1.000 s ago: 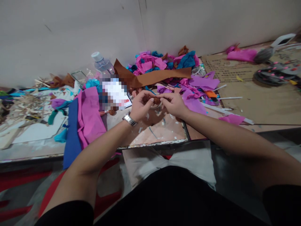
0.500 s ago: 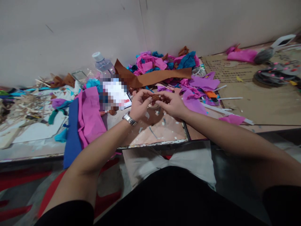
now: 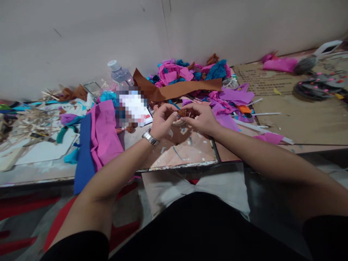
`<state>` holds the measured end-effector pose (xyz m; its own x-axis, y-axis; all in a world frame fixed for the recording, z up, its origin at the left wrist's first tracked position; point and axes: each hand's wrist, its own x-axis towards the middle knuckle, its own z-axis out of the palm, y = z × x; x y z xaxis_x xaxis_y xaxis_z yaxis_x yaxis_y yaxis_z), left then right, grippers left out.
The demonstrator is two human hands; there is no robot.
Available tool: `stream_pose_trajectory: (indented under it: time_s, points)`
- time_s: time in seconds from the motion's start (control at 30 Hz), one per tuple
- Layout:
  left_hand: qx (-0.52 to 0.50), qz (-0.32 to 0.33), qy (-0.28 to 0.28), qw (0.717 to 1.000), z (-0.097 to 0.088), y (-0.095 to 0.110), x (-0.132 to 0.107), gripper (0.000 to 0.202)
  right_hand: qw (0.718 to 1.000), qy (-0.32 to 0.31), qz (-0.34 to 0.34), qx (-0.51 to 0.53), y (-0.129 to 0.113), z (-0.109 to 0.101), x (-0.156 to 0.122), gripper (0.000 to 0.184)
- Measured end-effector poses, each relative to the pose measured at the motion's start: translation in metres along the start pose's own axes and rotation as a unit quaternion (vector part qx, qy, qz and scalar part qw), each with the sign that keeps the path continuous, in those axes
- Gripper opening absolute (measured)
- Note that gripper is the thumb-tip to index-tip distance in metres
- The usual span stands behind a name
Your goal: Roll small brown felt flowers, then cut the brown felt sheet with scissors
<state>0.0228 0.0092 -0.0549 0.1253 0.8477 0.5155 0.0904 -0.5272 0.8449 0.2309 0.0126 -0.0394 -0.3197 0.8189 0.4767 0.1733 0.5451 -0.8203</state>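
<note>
Between my fingertips sits a small brown crumpled paper rosette, held just above the table. My left hand, with a silver watch at its wrist, pinches it from the left. From the right, the thumb and fingers of my right hand close on it too. Part of it is hidden behind the fingers. Beneath the hands a round pale ring-shaped thing lies on the table. A similar brown paper bud rests left of my left hand, close to a phone with a lit, blurred screen.
Pink and blue paper sheets hang over the table's front edge. A capped bottle and a long brown paper strip are behind. Wood sticks litter the left, white sticks and cardboard the right.
Both hands stay in place around the rosette. The rosette has turned slightly and shifted a little to the right between the fingers.
</note>
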Motion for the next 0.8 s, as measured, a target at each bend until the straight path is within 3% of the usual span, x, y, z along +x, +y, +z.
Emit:
stream_pose_trajectory:
  time_s: [0.5, 0.8]
  points:
    - [0.034, -0.001, -0.020, 0.999, -0.001, 0.002, -0.001, 0.036, 0.999, -0.027, -0.033, -0.031, 0.012, -0.002, -0.003, 0.030]
    - [-0.005, -0.002, -0.011, 1.000, -0.001, -0.003, 0.001, 0.033, 1.000, 0.021, -0.013, 0.014, 0.011, 0.001, 0.000, 0.032]
